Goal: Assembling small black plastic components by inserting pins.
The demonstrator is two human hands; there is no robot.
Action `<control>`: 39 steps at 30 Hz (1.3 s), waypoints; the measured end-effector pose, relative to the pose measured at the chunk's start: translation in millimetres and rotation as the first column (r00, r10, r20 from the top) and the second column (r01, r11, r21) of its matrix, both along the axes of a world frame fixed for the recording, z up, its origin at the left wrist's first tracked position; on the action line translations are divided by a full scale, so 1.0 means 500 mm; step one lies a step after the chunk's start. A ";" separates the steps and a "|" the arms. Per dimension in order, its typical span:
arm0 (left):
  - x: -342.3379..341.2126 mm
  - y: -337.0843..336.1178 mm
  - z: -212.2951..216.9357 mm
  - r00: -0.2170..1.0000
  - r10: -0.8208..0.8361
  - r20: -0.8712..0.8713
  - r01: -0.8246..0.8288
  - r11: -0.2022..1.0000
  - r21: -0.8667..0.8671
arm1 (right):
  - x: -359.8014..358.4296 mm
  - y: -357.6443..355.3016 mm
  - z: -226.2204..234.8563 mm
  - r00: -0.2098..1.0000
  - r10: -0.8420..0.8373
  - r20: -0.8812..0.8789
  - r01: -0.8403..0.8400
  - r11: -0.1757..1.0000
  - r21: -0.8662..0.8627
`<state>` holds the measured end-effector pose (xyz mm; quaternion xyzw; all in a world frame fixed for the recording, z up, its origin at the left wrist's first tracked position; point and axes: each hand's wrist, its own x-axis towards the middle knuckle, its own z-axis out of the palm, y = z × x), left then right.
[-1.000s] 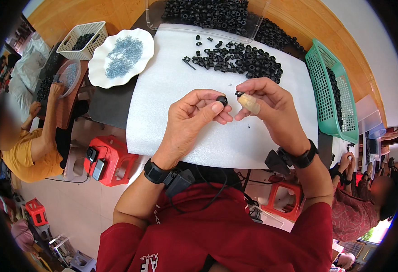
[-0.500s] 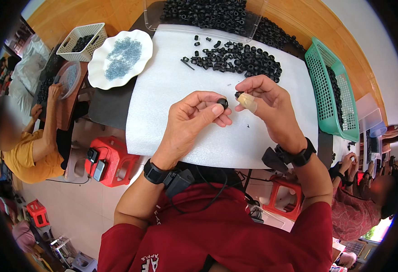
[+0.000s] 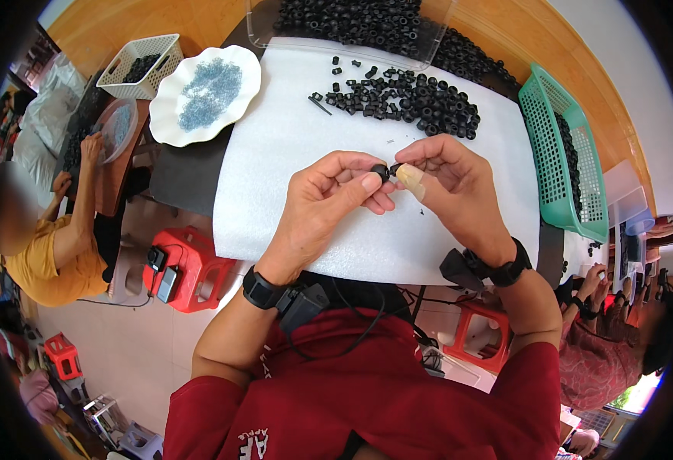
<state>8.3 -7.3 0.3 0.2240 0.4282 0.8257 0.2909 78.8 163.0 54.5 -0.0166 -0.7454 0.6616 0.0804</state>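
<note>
My left hand (image 3: 323, 201) pinches a round black plastic part (image 3: 381, 172) between thumb and fingertips. Close against it on the right, my right hand (image 3: 459, 188), with tape around its thumb, grips a smaller black plastic piece (image 3: 394, 169). The two pieces meet or nearly meet; my fingertips partly hide the contact. Both hands are above a white foam sheet (image 3: 275, 222). Beyond them lies a loose pile of small black parts (image 3: 386, 96), with rounder black parts (image 3: 444, 107) on its right side.
A white scalloped dish (image 3: 165, 100) of small clear bluish pieces stands left. A clear bin (image 3: 352, 52) of black parts is at the back, a green basket (image 3: 582, 184) on the right. One person (image 3: 52, 261) works at left, another (image 3: 608, 345) at right. Red stools (image 3: 190, 268) stand below.
My right hand has moved left, bringing its small black piece up to the round part. My left hand has stayed nearly in place.
</note>
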 end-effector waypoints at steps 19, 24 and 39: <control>0.001 0.001 -0.007 0.996 -0.001 -0.087 -0.004 0.998 -0.057 | -0.006 0.018 0.012 0.995 0.103 0.014 -0.103 0.966 0.238; 0.002 0.001 -0.001 0.996 0.003 -0.092 -0.011 0.996 -0.088 | -0.023 0.037 0.016 0.939 0.271 0.214 -0.245 0.960 -0.139; -0.006 0.007 -0.012 0.970 0.050 -0.236 -0.059 0.998 -0.031 | -0.019 0.048 -0.048 0.773 0.583 0.250 -0.262 0.652 -0.711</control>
